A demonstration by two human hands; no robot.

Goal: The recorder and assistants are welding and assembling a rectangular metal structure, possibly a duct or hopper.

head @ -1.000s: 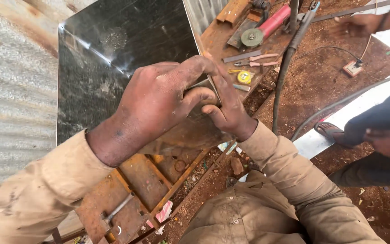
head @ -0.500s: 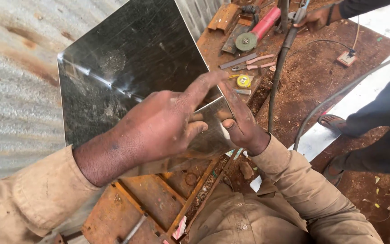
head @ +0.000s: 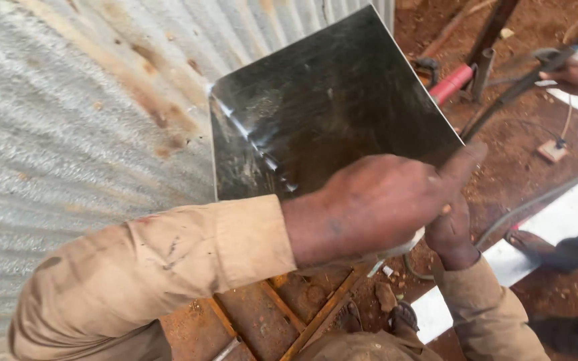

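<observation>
Two hands on sheet [head: 329, 107], dark steel, centre-upper frame, leaning on corrugated wall [head: 68, 134]. Left hand [head: 376, 200] across lower edge, forefinger out to right corner. Right hand [head: 451, 230] beneath; its fingers hidden, cannot tell. Judgement: grip both corners, mind sharp edge, keep sheet steady.

One metal sheet [head: 342, 113], one red tool [head: 451, 83].
</observation>
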